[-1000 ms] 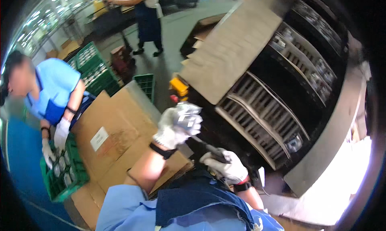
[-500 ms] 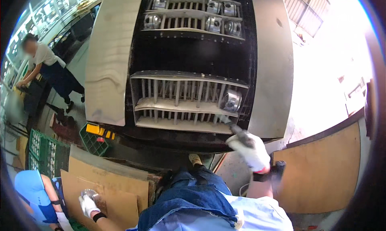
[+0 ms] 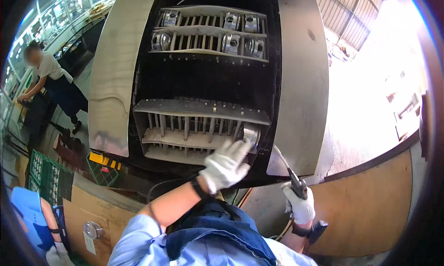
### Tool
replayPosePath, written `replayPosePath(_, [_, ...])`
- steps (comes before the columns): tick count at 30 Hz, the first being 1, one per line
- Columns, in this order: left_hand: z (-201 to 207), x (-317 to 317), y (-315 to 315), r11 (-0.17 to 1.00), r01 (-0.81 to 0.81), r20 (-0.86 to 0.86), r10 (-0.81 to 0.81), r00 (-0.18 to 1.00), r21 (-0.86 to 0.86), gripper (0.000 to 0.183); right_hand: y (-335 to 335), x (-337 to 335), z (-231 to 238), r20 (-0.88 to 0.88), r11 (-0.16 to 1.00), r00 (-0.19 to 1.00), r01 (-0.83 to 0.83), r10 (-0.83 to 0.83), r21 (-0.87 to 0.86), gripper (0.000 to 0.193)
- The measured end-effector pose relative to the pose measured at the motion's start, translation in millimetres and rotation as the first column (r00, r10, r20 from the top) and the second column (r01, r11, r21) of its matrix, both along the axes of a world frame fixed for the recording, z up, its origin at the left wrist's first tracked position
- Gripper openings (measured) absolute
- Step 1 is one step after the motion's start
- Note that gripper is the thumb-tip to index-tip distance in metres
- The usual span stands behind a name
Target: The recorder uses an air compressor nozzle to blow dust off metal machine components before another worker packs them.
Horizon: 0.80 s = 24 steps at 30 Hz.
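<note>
- Left hand (image 3: 226, 166): moved from cardboard (image 3: 74, 219) to lower rack (image 3: 169, 137); fingers loosely spread.
- Piston (image 3: 252, 135): rack's right end, apparently being reached for; next, grip must close.
- Right hand (image 3: 303, 208): holding air gun (image 3: 299, 188).

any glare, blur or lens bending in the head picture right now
Head view: glare bleaches the floor at right nearly white; the outer edge of the right-hand metal panel bends; corners fall to black; the left hand looks slightly soft.
</note>
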<state>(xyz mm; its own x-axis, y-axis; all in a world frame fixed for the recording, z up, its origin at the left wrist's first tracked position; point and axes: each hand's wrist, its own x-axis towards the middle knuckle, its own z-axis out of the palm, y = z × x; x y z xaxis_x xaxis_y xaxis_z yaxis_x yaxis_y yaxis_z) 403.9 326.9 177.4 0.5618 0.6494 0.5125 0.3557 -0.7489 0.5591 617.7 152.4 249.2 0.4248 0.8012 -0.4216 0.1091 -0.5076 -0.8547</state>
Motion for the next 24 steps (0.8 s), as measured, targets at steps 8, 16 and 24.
replayPosePath(8, [-5.4, 78.7, 27.7, 0.879, -0.321, -0.266, 0.235, 0.935, -0.353, 0.059, -13.9, 0.4, -11.7, -0.051, 0.996, 0.995, 0.085, -0.083, 0.032, 0.008])
replayPosePath(16, [-3.7, -4.9, 18.6, 0.954, 0.011, 0.479, 0.141, 0.866, -0.301, 0.057, 12.0, -16.7, 11.9, -0.177, 0.997, 0.984, 0.001, 0.012, 0.072, 0.007])
replayPosePath(24, [36.1, -176.7, 63.3, 0.129, 0.982, 0.799, 0.600, 0.035, -0.140, 0.071, 94.2, -99.9, 29.3, -0.280, 0.815, 0.766, -0.530, 0.579, 0.233, 0.016])
